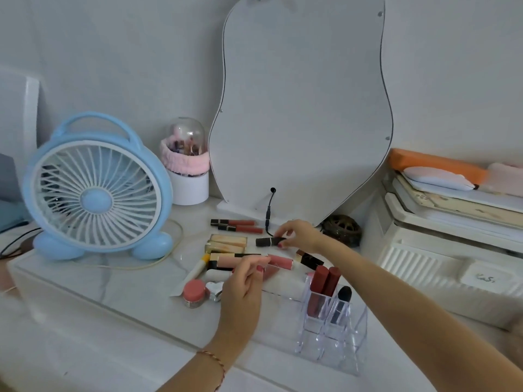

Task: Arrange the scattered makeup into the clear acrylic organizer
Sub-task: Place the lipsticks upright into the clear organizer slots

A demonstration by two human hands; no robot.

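We see a white marble-look tabletop with a tall curvy mirror panel leaning at the back and a blue desk fan standing at the left. At the front right sits the clear acrylic organizer, with two dark red tubes and a black-capped tube upright in its back compartments; its front compartments look bare. Our right hand reaches across, fingers pinched around one end of a black lipstick, held level just above the scattered makeup. Our left hand hovers nearer, fingertips closed on a pink lip gloss tube that lies among the others. Two red glosses lie side by side near the mirror's foot, and a small pink jar stands just left of the left hand.
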